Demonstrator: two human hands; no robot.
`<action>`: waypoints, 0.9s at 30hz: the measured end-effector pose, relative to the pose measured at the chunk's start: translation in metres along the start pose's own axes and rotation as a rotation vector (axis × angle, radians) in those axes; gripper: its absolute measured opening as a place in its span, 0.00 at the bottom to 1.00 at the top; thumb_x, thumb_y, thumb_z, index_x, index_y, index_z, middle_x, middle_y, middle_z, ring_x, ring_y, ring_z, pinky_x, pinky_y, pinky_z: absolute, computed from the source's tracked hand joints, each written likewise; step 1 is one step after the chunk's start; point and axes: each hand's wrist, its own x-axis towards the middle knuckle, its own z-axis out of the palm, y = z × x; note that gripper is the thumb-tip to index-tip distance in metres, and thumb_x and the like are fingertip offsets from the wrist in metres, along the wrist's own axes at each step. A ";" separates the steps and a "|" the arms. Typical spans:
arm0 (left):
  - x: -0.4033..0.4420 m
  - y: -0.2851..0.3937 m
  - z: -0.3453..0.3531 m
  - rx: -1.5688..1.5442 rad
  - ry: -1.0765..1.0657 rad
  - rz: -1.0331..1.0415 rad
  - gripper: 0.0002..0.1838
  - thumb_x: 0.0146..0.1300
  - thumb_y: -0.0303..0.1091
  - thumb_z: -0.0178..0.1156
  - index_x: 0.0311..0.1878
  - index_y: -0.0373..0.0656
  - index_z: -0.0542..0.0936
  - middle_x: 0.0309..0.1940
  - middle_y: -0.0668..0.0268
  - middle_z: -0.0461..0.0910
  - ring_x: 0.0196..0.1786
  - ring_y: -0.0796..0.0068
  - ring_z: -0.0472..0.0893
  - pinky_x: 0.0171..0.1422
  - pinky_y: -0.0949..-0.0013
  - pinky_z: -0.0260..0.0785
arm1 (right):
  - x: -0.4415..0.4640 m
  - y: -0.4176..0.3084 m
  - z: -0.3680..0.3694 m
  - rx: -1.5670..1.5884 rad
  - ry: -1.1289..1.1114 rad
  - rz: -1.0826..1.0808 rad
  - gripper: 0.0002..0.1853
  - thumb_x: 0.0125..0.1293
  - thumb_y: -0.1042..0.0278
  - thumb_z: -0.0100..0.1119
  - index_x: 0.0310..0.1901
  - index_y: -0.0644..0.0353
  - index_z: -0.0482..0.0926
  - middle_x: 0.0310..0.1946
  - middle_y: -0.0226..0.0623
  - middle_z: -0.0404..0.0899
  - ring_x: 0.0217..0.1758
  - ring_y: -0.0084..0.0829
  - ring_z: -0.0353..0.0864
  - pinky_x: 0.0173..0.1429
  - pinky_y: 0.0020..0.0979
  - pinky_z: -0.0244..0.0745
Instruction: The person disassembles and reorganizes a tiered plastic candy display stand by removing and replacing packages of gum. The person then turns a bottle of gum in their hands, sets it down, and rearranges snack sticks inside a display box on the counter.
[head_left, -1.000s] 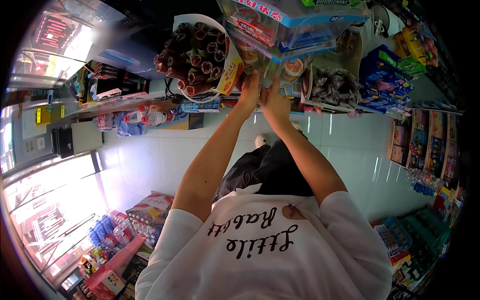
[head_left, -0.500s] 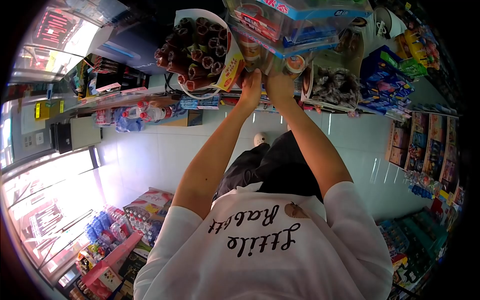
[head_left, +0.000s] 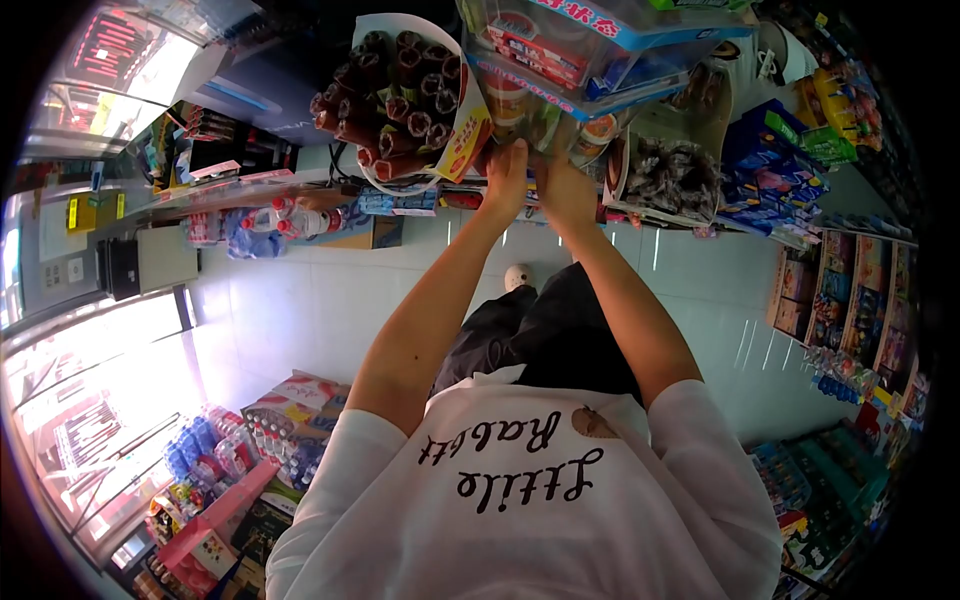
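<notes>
Evidently largest, a tiered clear plastic gum display (head_left: pixel 600 72), edged in blue and holding packs (head_left: pixel 540 58), stands toward twelve to one o'clock. At eleven sits a paper-walled carton (head_left: pixel 468 140) of brown sticks (head_left: pixel 400 105). Left hand (head_left: pixel 505 180) and right hand (head_left: pixel 568 190), side by side near twelve, meet the display's shadowed lower front; I cannot tell how open they are or what they grip. Smaller, orange-topped tubs (head_left: pixel 600 128) show just beyond.

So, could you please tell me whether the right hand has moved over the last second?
Yes; judged against the tub, the right hand has shifted slightly to the right, away from it.
</notes>
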 end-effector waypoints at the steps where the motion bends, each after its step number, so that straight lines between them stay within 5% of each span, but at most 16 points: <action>1: -0.001 0.000 0.001 -0.001 0.013 -0.003 0.27 0.72 0.52 0.40 0.47 0.33 0.74 0.47 0.49 0.75 0.52 0.55 0.72 0.59 0.60 0.62 | -0.001 0.002 0.003 -0.029 -0.018 0.035 0.22 0.66 0.59 0.51 0.55 0.64 0.65 0.24 0.52 0.80 0.26 0.53 0.81 0.32 0.49 0.76; 7: -0.007 0.014 -0.005 -0.198 -0.066 -0.133 0.26 0.71 0.51 0.44 0.47 0.33 0.75 0.53 0.52 0.72 0.57 0.55 0.70 0.63 0.60 0.59 | -0.011 0.008 0.006 0.021 0.015 -0.028 0.32 0.66 0.61 0.53 0.67 0.64 0.53 0.20 0.50 0.78 0.23 0.51 0.80 0.26 0.48 0.73; 13: -0.029 -0.027 0.010 -0.074 0.115 -0.050 0.21 0.71 0.47 0.48 0.47 0.36 0.75 0.54 0.56 0.70 0.55 0.63 0.70 0.61 0.61 0.60 | -0.037 -0.014 -0.022 0.249 -0.014 0.098 0.30 0.64 0.60 0.57 0.65 0.63 0.61 0.24 0.43 0.79 0.25 0.45 0.80 0.28 0.41 0.73; 15: -0.043 -0.024 0.012 0.020 0.181 -0.058 0.20 0.71 0.47 0.48 0.49 0.38 0.74 0.52 0.60 0.71 0.54 0.67 0.72 0.59 0.62 0.62 | -0.038 -0.013 -0.017 0.297 0.141 0.096 0.29 0.60 0.59 0.62 0.59 0.65 0.66 0.32 0.50 0.80 0.31 0.47 0.81 0.34 0.41 0.74; 18: -0.048 -0.008 0.009 -0.773 0.001 -0.466 0.20 0.72 0.48 0.48 0.58 0.44 0.70 0.49 0.66 0.73 0.50 0.72 0.73 0.59 0.67 0.64 | -0.037 -0.005 0.003 0.166 0.386 0.097 0.30 0.56 0.55 0.67 0.55 0.65 0.70 0.35 0.48 0.78 0.37 0.44 0.80 0.41 0.36 0.74; 19: -0.048 -0.003 0.009 -0.803 -0.017 -0.479 0.20 0.72 0.48 0.47 0.58 0.44 0.70 0.49 0.66 0.73 0.50 0.73 0.73 0.58 0.66 0.64 | -0.035 -0.003 0.009 0.088 0.469 0.097 0.31 0.55 0.53 0.69 0.54 0.65 0.71 0.35 0.46 0.77 0.39 0.42 0.79 0.43 0.33 0.73; 25: -0.064 0.019 0.001 -0.795 -0.055 -0.519 0.20 0.72 0.48 0.48 0.59 0.45 0.69 0.51 0.67 0.74 0.54 0.74 0.72 0.60 0.64 0.64 | -0.049 -0.016 -0.011 0.980 -0.005 0.590 0.27 0.58 0.58 0.67 0.53 0.66 0.72 0.51 0.44 0.75 0.56 0.31 0.74 0.55 0.30 0.69; 27: -0.079 0.028 -0.011 -0.828 -0.149 -0.497 0.22 0.72 0.48 0.49 0.61 0.45 0.67 0.53 0.66 0.73 0.58 0.73 0.71 0.62 0.62 0.64 | -0.069 -0.015 -0.029 1.247 -0.200 0.522 0.25 0.61 0.60 0.65 0.56 0.66 0.71 0.51 0.39 0.75 0.55 0.27 0.73 0.55 0.28 0.68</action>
